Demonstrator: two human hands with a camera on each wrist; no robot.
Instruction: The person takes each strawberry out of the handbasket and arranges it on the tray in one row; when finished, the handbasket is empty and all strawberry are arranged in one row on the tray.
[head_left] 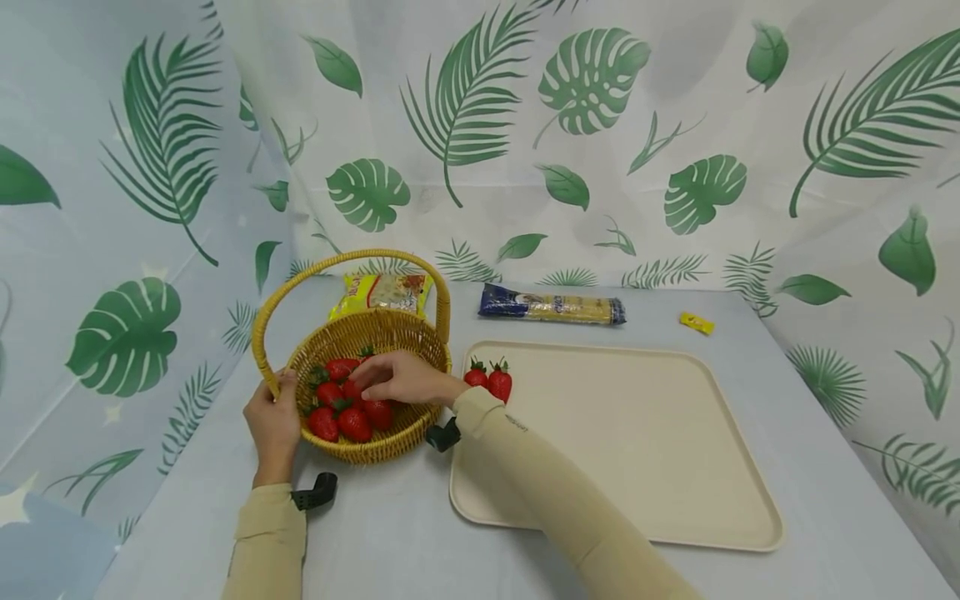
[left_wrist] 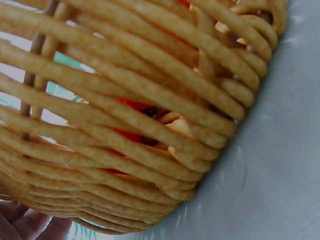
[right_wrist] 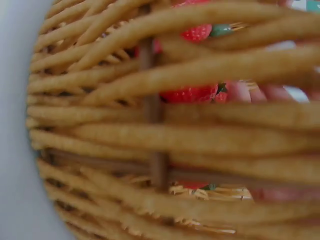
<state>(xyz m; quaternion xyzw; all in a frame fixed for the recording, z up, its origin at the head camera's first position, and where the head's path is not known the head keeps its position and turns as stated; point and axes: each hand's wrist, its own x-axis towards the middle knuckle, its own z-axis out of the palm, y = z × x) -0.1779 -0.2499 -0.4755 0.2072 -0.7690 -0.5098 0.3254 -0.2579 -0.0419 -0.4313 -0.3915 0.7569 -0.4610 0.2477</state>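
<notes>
A yellow wicker basket (head_left: pixel 375 454) with a tall arched handle stands at left, holding several red strawberries (head_left: pixel 355 425). My left hand (head_left: pixel 273 421) grips the basket's left side near the foot of the handle; in the left wrist view its fingers (left_wrist: pixel 35 225) show at the weave's lower edge. Inside the basket, my right hand (head_left: pixel 405 379) has its thumb and fingers around a strawberry (head_left: pixel 352 389), partly hidden by them. Through the blurred weave in the right wrist view, fingers (right_wrist: pixel 240 91) appear beside a strawberry (right_wrist: pixel 192 94).
Two more strawberries (head_left: pixel 500 382) lie at the upper left of a beige tray (head_left: pixel 615 442), right of the basket. Behind stand a yellow food packet (head_left: pixel 382 293), a long blue-and-yellow pasta packet (head_left: pixel 551 306) and a small yellow wrapped piece (head_left: pixel 697 322). Leaf-printed curtains enclose the table.
</notes>
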